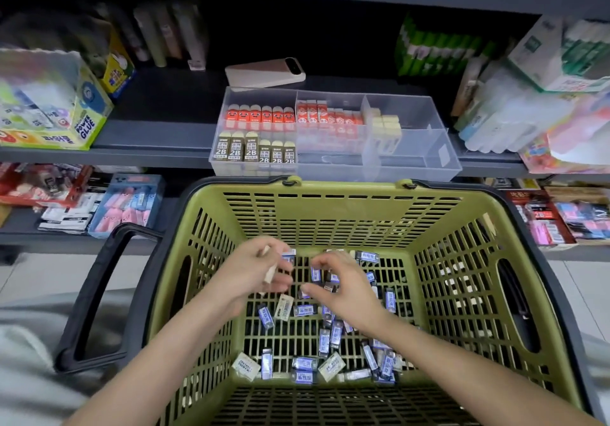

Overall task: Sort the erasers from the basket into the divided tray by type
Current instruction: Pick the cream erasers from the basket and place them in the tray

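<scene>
Reaching down into an olive-green slatted plastic basket [346, 188], both of the person's hands hover over the erasers scattered on its floor. The left hand [254, 273] has its fingers curled round a few pale cream erasers [269, 273], their ends poking out above and below the fist. The right hand [343, 290] sits just beside it, fingers bent and thumb tucked in low over the pile; whether it has hold of anything cannot be told from here. Beneath and around the hands lie many small blue-sleeved erasers [265, 316], mostly toward the near right of the basket floor, with a few cream paper-wrapped erasers [246, 366] mixed among them. The basket's black looped handle [99, 293] hangs folded down on the left. Just beyond the basket's far rim, a clear plastic divided tray [396, 169] stands on a dark grey shelf [158, 135]. Its left compartment holds a back row of orange-red sleeved erasers [260, 116] and a front row of olive-brown erasers marked 2B [235, 150]; the middle compartment holds red-and-white sleeved erasers [330, 118], and a narrow section to their right holds plain cream erasers [386, 125]. Behind the tray lies a pale pink slab-shaped device [264, 74], and a yellow-green glue box [82, 122] stands at the shelf's left.
</scene>
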Available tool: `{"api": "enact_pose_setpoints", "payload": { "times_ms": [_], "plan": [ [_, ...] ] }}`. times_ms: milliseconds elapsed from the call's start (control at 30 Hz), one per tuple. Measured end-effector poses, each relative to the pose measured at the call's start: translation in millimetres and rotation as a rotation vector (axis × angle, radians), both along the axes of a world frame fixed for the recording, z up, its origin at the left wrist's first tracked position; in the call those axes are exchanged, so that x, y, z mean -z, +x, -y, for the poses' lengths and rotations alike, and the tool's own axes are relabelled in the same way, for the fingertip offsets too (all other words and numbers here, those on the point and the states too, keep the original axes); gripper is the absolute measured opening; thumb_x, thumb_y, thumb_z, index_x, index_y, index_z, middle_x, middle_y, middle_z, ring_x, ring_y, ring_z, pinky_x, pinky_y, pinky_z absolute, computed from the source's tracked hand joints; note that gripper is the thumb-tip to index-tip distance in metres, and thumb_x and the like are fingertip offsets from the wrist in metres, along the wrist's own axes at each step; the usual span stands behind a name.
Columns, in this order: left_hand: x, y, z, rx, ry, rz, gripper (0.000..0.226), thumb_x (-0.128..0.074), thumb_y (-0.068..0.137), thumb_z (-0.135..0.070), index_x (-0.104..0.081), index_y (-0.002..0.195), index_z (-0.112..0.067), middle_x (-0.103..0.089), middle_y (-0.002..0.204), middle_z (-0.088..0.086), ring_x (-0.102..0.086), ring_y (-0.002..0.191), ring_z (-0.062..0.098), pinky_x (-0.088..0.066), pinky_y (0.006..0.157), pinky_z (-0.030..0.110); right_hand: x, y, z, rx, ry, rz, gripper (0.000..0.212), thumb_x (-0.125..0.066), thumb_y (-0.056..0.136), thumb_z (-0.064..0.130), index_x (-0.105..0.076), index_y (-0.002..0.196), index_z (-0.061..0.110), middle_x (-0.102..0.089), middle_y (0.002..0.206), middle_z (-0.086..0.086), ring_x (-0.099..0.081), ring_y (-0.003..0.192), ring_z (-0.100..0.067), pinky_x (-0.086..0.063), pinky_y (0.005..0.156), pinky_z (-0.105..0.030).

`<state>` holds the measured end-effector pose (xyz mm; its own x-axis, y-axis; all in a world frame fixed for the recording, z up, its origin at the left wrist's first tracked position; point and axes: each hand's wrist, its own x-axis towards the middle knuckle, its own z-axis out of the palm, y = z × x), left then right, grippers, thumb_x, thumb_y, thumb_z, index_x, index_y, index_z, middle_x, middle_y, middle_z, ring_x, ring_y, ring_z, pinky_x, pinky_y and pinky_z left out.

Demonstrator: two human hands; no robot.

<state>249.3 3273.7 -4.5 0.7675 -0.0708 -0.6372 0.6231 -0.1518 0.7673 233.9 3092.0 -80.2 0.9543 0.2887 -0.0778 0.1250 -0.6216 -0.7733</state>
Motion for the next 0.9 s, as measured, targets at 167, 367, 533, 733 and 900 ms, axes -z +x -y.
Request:
{"api": "enact_pose_setpoints", "payload": {
  "times_ms": [167, 367, 533, 733, 900],
  "plan": [
    [-15, 15, -30, -0.222, -0.224, 0.045, 0.022, -0.044, 0.099, -0.016, -0.065, 0.100, -0.011, -0.074, 0.084, 0.006, -0.068, 0.067, 0.012, -0.051, 0.054, 0.023, 45, 10, -20, -0.162, -0.227, -0.052, 0.047, -0.063, 0.083, 0.047, -0.061, 0.117, 0.014, -0.065, 0.112, 0.000, -0.053, 0.105, -0.014, -0.041, 0.089, -0.026],
    [-18, 12, -40, -0.263, -0.224, 0.083, 0.023, -0.044, 0.100, -0.021, -0.064, 0.099, -0.011, -0.072, 0.079, 0.004, -0.067, 0.066, 0.011, -0.053, 0.056, 0.022, 91, 19, -91, -0.186, -0.513, 0.019, 0.052, -0.061, 0.083, 0.047, -0.055, 0.116, 0.007, -0.056, 0.119, -0.010, -0.049, 0.111, -0.028, -0.043, 0.088, -0.036],
    [-14, 11, -37, -0.290, -0.145, 0.060, 0.018, -0.049, 0.098, -0.018, -0.065, 0.094, -0.013, -0.070, 0.080, 0.005, -0.064, 0.064, 0.011, -0.052, 0.056, 0.022, 91, 30, -71, -0.229, -0.356, 0.018, 0.031, -0.062, 0.084, 0.031, -0.060, 0.108, 0.012, -0.061, 0.107, -0.005, -0.052, 0.103, -0.023, -0.044, 0.084, -0.033],
    [-16, 15, -36, -0.283, -0.181, 0.063, 0.013, -0.055, 0.094, -0.018, -0.066, 0.093, -0.013, -0.070, 0.077, 0.004, -0.065, 0.062, 0.010, -0.052, 0.054, 0.021, 84, 22, -18, -0.457, -0.285, 0.027, 0.033, -0.069, 0.081, 0.028, -0.063, 0.111, 0.013, -0.062, 0.114, -0.002, -0.050, 0.108, -0.019, -0.038, 0.095, -0.031],
    [-16, 13, -35, -0.286, -0.172, 0.044, 0.013, -0.055, 0.093, -0.019, -0.066, 0.095, -0.013, -0.070, 0.079, 0.004, -0.064, 0.063, 0.010, -0.052, 0.055, 0.021, 94, 17, -27, -0.711, -0.504, 0.149, 0.050, -0.058, 0.090, 0.028, -0.045, 0.137, 0.015, -0.049, 0.134, -0.002, -0.039, 0.123, -0.020, -0.031, 0.105, -0.034]
  ]
}}
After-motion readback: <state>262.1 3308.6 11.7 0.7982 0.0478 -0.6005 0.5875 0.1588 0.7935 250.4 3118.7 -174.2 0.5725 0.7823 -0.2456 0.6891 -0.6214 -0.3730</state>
